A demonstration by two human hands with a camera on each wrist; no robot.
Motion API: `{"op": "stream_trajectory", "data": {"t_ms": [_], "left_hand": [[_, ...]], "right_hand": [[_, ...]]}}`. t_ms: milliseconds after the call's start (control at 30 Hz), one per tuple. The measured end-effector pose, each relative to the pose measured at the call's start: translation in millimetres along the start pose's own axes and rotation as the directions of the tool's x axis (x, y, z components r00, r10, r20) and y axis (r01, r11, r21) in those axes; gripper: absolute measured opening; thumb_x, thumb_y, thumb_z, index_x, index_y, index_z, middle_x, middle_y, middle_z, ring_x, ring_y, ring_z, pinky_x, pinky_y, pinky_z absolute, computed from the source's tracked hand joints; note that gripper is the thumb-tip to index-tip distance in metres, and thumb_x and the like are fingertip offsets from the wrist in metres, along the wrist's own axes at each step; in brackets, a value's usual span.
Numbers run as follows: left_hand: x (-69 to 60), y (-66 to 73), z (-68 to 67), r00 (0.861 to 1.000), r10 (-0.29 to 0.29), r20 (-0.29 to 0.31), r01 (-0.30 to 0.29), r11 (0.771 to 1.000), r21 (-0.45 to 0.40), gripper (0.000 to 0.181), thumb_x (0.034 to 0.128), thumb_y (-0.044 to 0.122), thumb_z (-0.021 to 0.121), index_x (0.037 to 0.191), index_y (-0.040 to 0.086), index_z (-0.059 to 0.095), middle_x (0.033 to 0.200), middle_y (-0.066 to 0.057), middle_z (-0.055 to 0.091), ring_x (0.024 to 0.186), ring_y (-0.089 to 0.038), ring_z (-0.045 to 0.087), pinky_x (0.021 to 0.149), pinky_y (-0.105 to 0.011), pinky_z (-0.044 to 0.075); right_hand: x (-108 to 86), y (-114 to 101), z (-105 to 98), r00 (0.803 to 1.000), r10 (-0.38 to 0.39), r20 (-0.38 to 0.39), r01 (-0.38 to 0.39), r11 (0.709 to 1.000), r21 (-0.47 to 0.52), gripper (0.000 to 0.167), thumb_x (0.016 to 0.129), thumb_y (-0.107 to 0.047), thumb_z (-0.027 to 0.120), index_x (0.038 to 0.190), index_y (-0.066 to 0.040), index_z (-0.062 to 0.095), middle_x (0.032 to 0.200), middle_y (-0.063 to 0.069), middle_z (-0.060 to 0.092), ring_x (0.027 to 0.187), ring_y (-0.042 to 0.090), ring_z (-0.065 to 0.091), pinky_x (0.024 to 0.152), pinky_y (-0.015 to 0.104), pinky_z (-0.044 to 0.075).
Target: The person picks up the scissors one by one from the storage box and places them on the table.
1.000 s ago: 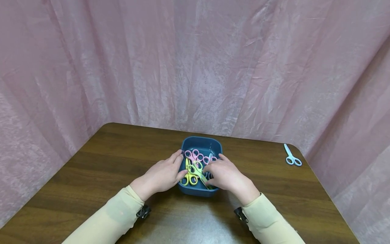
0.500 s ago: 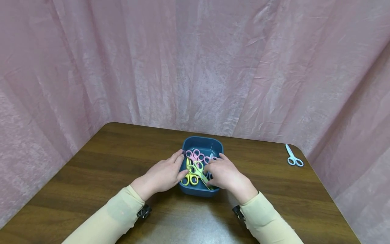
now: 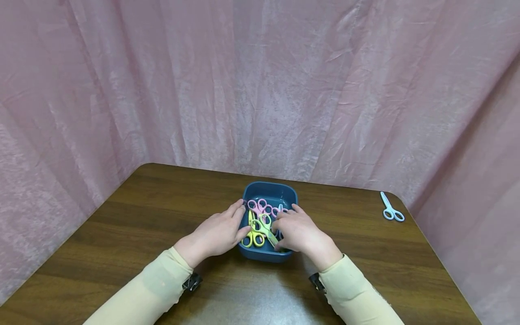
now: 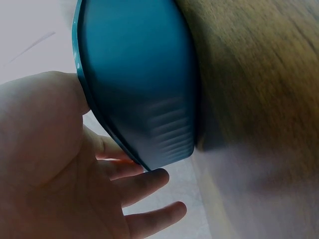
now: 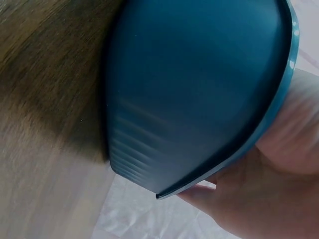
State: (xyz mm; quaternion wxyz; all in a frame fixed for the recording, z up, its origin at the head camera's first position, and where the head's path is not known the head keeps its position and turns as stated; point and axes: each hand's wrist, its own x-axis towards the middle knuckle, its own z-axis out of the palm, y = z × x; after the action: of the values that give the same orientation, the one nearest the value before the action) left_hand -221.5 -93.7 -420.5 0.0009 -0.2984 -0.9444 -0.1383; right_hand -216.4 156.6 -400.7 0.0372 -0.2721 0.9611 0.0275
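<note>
A blue plastic bin (image 3: 270,184) sits on the table with several pairs of scissors inside. Pink scissors (image 3: 257,208) lie toward the back, yellow scissors (image 3: 253,239) at the left, and lime scissors (image 3: 265,225) across them. My left hand (image 3: 213,231) rests on the left rim, fingers fairly straight and thumb over the edge. In the left wrist view its fingers (image 4: 142,186) extend past the bin's corner. My right hand (image 3: 302,231) reaches over the right rim, thumb by the lime scissors' blades. Its other fingertips are hidden among the scissors, so any hold is unclear.
Light blue scissors (image 3: 392,211) lie alone near the table's far right corner. The brown wooden table (image 3: 183,189) ends at a pink curtain (image 3: 260,90) behind it. Dark wrist cameras hang beneath both pale sleeves.
The right thumb has shifted slightly toward the lime scissors' blades, and the pink handle beside the right fingers has moved a little left. The left hand and the bin look still.
</note>
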Motion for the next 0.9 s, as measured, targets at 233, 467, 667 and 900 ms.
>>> {"op": "stream_trajectory", "data": {"t_ms": [233,467,667,900], "left_hand": [[0.4,0.5,-2.6,1.0,0.007,-0.006,-0.007,1.0,-0.004,0.072,0.1143,0.042,0.06,0.163,-0.008,0.044,0.174,-0.027,0.035,0.146,-0.044,0.057,0.116,-0.06,0.05],[1.6,-0.1,-5.3,1.0,0.02,-0.006,-0.02,1.0,0.0,0.071,0.1146,0.042,0.06,0.162,-0.008,0.045,0.173,-0.028,0.036,0.142,-0.045,0.06,0.114,-0.059,0.052],[2.3,-0.3,-7.2,1.0,0.022,-0.005,-0.022,1.0,0.002,0.071,0.1145,0.042,0.06,0.162,-0.008,0.045,0.173,-0.028,0.036,0.141,-0.045,0.06,0.114,-0.059,0.052],[1.8,-1.0,-5.4,1.0,0.021,-0.005,-0.021,1.0,0.01,0.071,0.1148,0.042,0.059,0.162,-0.009,0.044,0.173,-0.028,0.036,0.142,-0.045,0.059,0.114,-0.06,0.052]], "right_hand": [[-0.1,0.1,-1.0,1.0,-0.023,-0.018,0.023,1.0,0.001,0.035,0.083,-0.045,0.098,0.105,-0.021,0.088,0.112,0.0,0.075,0.12,0.027,0.067,0.128,0.063,0.033],[2.3,-0.3,1.2,0.997,-0.031,-0.077,0.035,0.998,0.056,0.033,0.086,-0.049,0.095,0.091,-0.018,0.085,0.095,-0.002,0.069,0.108,0.027,0.067,0.125,0.064,0.036],[5.1,-2.7,2.7,0.995,-0.019,-0.096,0.022,0.999,0.027,0.033,0.086,-0.049,0.095,0.078,-0.021,0.078,0.088,-0.004,0.062,0.102,0.026,0.066,0.122,0.061,0.041],[6.0,-5.4,4.3,0.997,0.008,-0.08,-0.007,1.0,0.014,0.027,0.09,-0.04,0.094,0.084,-0.019,0.08,0.092,-0.003,0.064,0.107,0.026,0.064,0.123,0.057,0.041]]}}
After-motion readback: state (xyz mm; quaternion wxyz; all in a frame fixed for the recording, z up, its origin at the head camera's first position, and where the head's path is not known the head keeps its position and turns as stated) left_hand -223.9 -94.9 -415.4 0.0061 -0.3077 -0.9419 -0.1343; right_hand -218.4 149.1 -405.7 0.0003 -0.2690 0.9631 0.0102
